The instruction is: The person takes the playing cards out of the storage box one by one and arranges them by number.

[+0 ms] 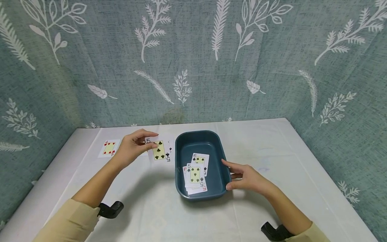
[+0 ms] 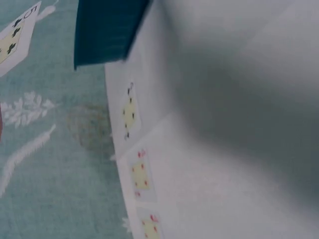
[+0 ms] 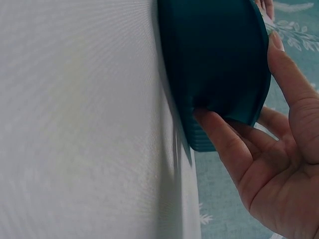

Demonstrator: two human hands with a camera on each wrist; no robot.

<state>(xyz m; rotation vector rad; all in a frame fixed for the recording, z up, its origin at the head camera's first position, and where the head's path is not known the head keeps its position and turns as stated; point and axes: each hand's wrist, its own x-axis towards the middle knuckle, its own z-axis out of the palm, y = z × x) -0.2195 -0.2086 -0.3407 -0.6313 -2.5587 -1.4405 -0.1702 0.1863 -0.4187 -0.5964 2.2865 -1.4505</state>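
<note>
My left hand [image 1: 136, 148] pinches a five of clubs [image 1: 158, 150] between thumb and fingers, left of a dark blue tub [image 1: 198, 133]. The card's face is up, partly covered by the fingers; in the left wrist view this five of clubs [image 2: 11, 42] shows at the upper left. On the right, my right hand [image 1: 246, 177] grips the tub's side wall, its thumb and fingers spread along it. Inside the tub lie several overlapping cards, a five of spades [image 1: 195, 175] on top and a six of spades [image 1: 200, 157] behind it.
A four of hearts [image 1: 109, 148] lies face up on the white-covered table [image 1: 266, 141], left of my left hand. In the left wrist view, a black-suited card [image 2: 129, 113] and a red-suited card [image 2: 140, 175] lie along the back edge. Patterned green cloth [image 1: 196, 67] walls the table.
</note>
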